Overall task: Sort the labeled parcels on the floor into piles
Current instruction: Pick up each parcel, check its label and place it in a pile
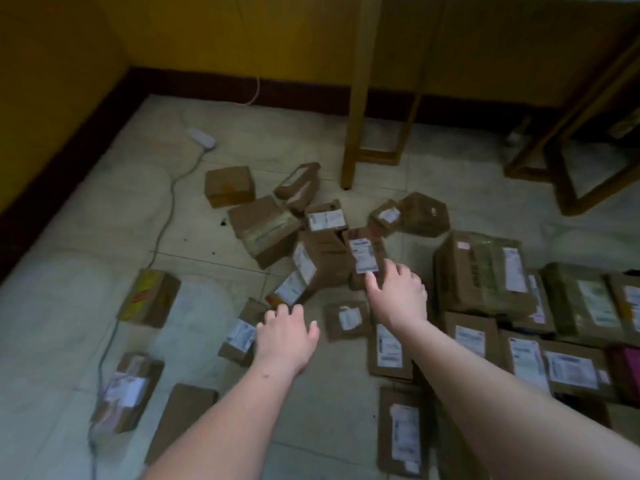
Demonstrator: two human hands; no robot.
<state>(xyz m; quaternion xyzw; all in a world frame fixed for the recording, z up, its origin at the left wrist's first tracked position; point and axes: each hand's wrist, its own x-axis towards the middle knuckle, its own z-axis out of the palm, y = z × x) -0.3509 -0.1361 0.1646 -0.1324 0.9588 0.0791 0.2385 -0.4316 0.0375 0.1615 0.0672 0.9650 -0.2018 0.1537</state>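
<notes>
Now both hands are out over the scattered parcels; the right hand (398,289) has its fingertips on the upright labeled box (365,258) in the middle of the floor (69,306), fingers fairly straight, nothing clasped yet; the left hand (287,327) hovers released, just beside a small flat parcel (242,332) at its left; these look like light, stiff cardboard, tape possibly slick, so take them across the side edges, thumb opposite fingers; sorted rows (519,348) lie to the right.
</notes>
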